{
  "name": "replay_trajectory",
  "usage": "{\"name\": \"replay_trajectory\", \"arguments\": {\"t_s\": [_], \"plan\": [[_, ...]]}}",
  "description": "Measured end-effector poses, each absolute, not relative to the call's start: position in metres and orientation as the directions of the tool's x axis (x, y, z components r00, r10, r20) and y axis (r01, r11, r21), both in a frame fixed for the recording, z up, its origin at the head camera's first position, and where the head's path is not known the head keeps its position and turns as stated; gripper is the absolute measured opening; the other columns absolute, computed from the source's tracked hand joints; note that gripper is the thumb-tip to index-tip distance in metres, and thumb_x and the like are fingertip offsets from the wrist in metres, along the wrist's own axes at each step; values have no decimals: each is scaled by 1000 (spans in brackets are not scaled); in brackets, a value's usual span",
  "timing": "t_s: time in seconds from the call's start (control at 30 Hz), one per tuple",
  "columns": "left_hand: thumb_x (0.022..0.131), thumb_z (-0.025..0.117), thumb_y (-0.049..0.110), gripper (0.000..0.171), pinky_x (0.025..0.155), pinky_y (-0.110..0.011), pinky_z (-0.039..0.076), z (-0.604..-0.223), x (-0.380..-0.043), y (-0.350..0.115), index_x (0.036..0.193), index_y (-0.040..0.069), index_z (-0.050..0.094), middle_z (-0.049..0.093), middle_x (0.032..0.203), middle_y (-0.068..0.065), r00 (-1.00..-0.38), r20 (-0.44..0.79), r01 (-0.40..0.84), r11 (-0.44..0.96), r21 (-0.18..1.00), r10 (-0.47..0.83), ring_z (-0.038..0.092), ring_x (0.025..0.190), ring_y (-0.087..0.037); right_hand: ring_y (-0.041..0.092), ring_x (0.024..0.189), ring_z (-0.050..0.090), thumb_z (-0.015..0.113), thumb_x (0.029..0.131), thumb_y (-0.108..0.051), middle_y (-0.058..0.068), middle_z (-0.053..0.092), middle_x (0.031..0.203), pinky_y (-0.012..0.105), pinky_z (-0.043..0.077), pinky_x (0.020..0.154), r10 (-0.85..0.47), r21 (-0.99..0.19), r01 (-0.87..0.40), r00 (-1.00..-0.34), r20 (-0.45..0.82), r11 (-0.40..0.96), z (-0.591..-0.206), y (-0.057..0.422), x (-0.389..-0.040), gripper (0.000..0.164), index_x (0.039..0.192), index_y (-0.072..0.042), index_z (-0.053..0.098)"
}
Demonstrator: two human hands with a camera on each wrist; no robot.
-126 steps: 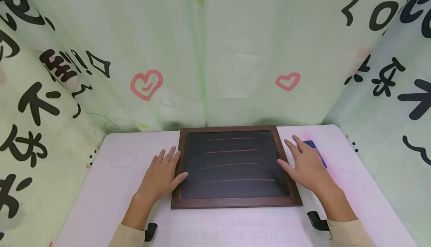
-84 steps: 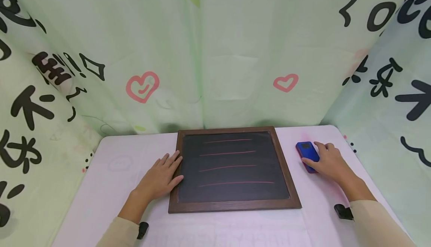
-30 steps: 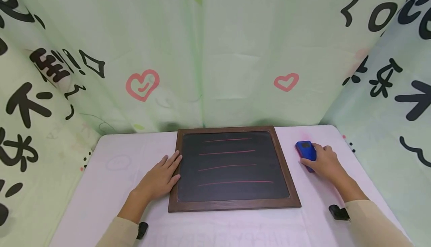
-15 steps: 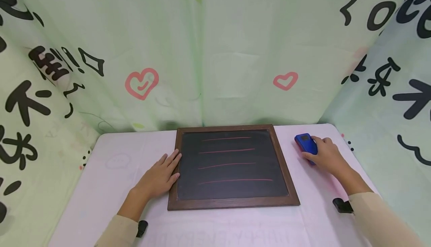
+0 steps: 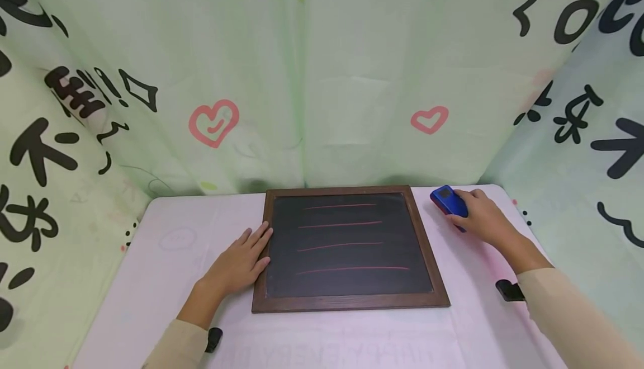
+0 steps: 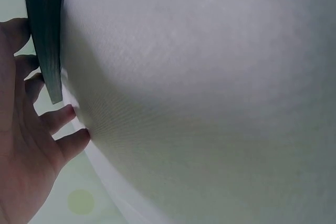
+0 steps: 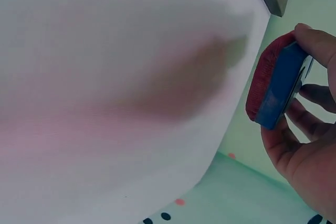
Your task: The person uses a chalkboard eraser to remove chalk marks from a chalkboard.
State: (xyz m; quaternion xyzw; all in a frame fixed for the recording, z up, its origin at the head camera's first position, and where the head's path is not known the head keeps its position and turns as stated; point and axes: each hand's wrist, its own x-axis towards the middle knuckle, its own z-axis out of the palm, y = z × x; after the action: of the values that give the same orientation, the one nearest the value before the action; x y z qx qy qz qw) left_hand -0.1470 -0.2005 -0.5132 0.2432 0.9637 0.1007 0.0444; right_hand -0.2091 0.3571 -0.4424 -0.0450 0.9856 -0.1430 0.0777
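Note:
A chalkboard [image 5: 347,246] in a brown wooden frame lies on the table, with several pink lines drawn across its dark surface. My left hand [image 5: 236,263] rests on the frame's left edge, its fingers extended; in the left wrist view the fingers [image 6: 73,142] lie along the frame [image 6: 46,35] and the table beside it. To the right of the board, my right hand [image 5: 480,216] pinches a blue board eraser [image 5: 449,200] between thumb and fingers. The right wrist view shows the eraser [image 7: 281,85] lifted clear of the table, its red felt facing down.
The white table [image 5: 176,235] carries pinkish smudges on its right side. Pale green curtains [image 5: 352,78] with hearts and black lettering enclose the back and both sides. A black wrist camera [image 5: 510,291] sits by the right sleeve.
From reaching by the board's right edge, my right hand moved to the eraser, gripped it, then lifted it up and leftward. My left hand stays on the frame.

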Motion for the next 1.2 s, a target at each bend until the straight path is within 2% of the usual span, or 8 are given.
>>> {"name": "replay_trajectory", "arguments": {"t_s": [0.17,0.67,1.2], "plan": [[108,49,39,66,122,-57,33,-513,-148,-201,163,7,31,24,172,-10,-878,-35,460,861,217,478,35,150,-48,63,123,45,75,95,-24,42,40,138,74,47,98,-180,-286,-144,-978,-102,947,-435,350,-215,78,153,11,35],[108,48,38,66,122,-57,33,-515,-148,-200,163,6,30,24,172,-10,-879,-34,458,861,223,476,34,150,-48,56,125,50,77,92,-9,35,54,136,70,45,104,-366,-254,-348,-930,-24,902,-434,325,-231,61,146,6,51],[109,48,39,66,123,-58,32,-514,-147,-201,164,7,29,22,173,-9,-887,-52,435,867,244,459,32,152,-48,50,126,54,73,92,1,30,57,136,64,48,106,-442,-177,-429,-897,-35,886,-439,289,-245,52,141,5,57]]}}
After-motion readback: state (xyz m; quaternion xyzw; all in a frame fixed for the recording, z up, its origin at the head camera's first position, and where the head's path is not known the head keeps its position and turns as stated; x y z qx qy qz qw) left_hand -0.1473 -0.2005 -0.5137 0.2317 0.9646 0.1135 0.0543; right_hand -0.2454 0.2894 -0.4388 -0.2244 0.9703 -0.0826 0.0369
